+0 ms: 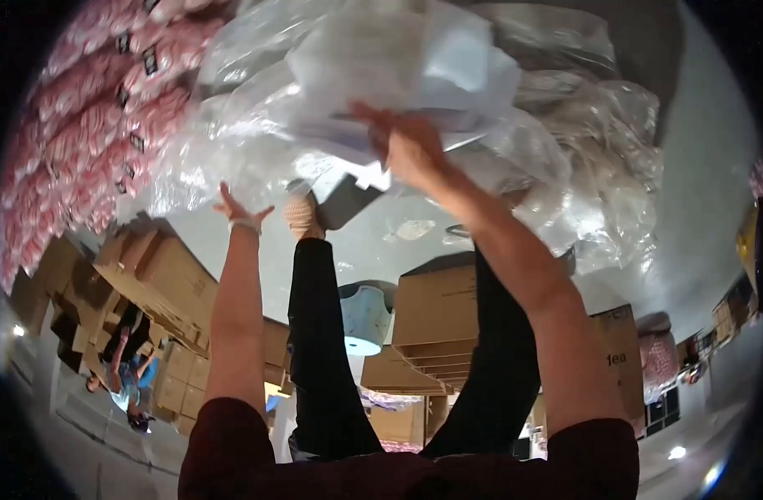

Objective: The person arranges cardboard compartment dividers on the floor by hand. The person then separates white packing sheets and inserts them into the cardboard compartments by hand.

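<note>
My left hand [243,210] is raised over the grey floor, with its fingers spread and nothing in them. Farther forward, my right hand [408,150] is against a whitish translucent plastic bag [356,75]. Motion blurs its fingers, so whether they grip the plastic is unclear. Crumpled clear plastic bags [598,150] lie around and beyond this hand. Between my hands, near my shoe [300,215], is a dark flat piece [348,202] on the floor.
Pink-and-white wrapped bundles [106,108] are piled at the left. Cardboard boxes [169,279] stand behind my left arm, and another box [435,304] is between my legs, beside a light-blue container [365,321]. Another person [131,375] is at the far left.
</note>
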Action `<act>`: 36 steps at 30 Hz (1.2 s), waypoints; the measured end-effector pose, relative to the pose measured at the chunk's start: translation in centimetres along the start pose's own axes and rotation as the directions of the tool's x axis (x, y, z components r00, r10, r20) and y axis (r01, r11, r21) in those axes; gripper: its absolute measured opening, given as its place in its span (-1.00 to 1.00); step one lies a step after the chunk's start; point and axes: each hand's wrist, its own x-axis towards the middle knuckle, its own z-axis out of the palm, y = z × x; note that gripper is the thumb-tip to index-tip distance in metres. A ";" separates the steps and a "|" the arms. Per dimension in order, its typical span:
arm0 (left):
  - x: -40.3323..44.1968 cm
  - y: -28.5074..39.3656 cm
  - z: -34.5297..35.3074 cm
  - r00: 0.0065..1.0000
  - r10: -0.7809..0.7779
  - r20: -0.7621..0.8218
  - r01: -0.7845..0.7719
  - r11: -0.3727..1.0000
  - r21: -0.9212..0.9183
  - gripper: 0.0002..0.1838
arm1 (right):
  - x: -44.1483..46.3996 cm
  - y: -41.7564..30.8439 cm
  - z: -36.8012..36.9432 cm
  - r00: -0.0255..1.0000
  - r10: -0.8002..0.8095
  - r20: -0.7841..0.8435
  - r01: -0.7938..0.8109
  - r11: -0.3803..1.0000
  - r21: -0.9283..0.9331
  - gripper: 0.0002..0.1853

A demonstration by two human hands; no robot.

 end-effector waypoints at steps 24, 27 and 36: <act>-5.3 -13.4 11.4 0.818 0.170 0.549 -0.428 0.818 0.384 -0.16 | -26.1 16.0 -17.5 0.796 0.398 -0.455 -0.592 0.668 -0.452 -0.14; -7.0 -14.8 4.3 0.920 -0.027 0.391 -0.246 0.738 0.629 -0.20 | -32.7 19.7 -19.6 0.666 0.634 -0.392 -0.745 0.552 -0.374 -0.29; -18.3 -27.3 -5.4 0.915 -0.403 -0.034 0.387 0.849 0.361 -0.38 | -25.8 24.1 -25.5 0.519 0.705 0.482 -0.612 0.701 -0.366 -0.51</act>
